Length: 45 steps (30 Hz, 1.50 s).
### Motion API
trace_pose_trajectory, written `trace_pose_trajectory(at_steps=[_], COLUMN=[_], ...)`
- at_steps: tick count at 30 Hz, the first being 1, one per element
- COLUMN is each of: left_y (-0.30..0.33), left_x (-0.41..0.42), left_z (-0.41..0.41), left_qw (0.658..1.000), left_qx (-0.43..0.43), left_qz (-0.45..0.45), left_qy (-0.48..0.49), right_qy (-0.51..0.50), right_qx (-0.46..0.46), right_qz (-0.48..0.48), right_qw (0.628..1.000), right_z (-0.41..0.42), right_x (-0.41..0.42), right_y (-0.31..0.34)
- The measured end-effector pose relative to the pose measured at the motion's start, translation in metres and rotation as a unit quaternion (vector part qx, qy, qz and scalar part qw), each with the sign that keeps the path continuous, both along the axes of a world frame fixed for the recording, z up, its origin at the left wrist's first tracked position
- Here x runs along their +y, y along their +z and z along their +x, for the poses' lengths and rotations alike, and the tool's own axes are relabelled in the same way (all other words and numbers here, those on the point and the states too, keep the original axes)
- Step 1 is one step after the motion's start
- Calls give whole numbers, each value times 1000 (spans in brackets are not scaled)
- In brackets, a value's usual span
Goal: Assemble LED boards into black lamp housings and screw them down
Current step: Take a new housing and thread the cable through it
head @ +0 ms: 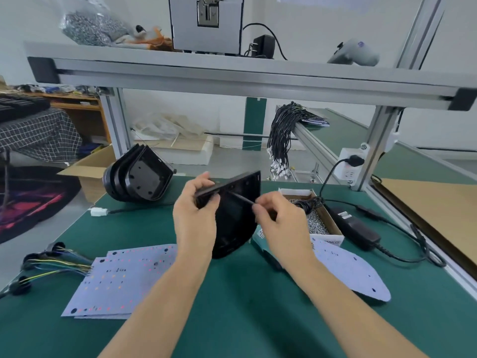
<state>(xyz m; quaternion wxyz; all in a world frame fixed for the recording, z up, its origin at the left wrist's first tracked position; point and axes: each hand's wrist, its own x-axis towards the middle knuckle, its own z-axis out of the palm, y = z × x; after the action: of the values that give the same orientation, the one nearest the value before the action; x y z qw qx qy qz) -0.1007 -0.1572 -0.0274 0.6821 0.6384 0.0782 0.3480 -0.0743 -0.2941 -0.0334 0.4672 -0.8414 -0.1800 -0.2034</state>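
Two bare forearms reach up from the bottom edge over the green mat (245, 301). Left hand (196, 218) grips a black lamp housing (232, 215) by its upper left corner, fingers curled over the rim and thumb on the near side, so the housing is lifted off the mat and tilted, its hollow side toward the camera and its rounded end pointing down. Right hand (281, 220) pinches a thin black cable (240, 197) between thumb and fingertips; the cable runs up and left from those fingertips to the top inside edge of the housing, just beside the left fingers.

Below and left of the left wrist lies a stack of white LED boards (116, 280) with bundled coloured wires (51, 262) trailing from its left side. Under the right forearm lies another white LED board (356, 275), rounded at its far end. Beyond the right knuckles sits a cardboard box of screws (316, 223), and just right of it a black power adapter (356, 228) with its cord. Beyond the left fingers, well apart, a nested stack of black housings (139, 177) lies on its side on the mat.
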Motion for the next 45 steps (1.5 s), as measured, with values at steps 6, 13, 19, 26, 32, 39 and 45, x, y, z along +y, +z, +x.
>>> trace_pose_trajectory(at_steps=[6, 13, 19, 26, 32, 39, 45], left_y=[3, 7, 2, -7, -6, -5, -1], left_x=[-30, -24, -34, -39, -35, -39, -30], left_z=[0, -3, -12, -17, -17, -11, -5], left_qw=[999, 950, 962, 982, 984, 981, 981], left_qx=[22, 87, 75, 56, 37, 52, 63], left_qz=[-36, -281, -216, -96, -45, -38, -70], left_qy=[-35, -102, -150, -154, -167, -181, -167], right_qy=[90, 33, 3, -4, -40, -148, -41], right_qx=[-8, 43, 34, -59, 98, 145, 181], right_qz=[9, 37, 153, 46, 141, 217, 263], right_qw=[996, 998, 988, 997, 984, 954, 947], right_z=[-3, -9, -11, -9, -4, -1, -4], right_x=[12, -8, -6, 6, 8, 35, 31], right_y=[17, -10, -11, 6, 18, 18, 17])
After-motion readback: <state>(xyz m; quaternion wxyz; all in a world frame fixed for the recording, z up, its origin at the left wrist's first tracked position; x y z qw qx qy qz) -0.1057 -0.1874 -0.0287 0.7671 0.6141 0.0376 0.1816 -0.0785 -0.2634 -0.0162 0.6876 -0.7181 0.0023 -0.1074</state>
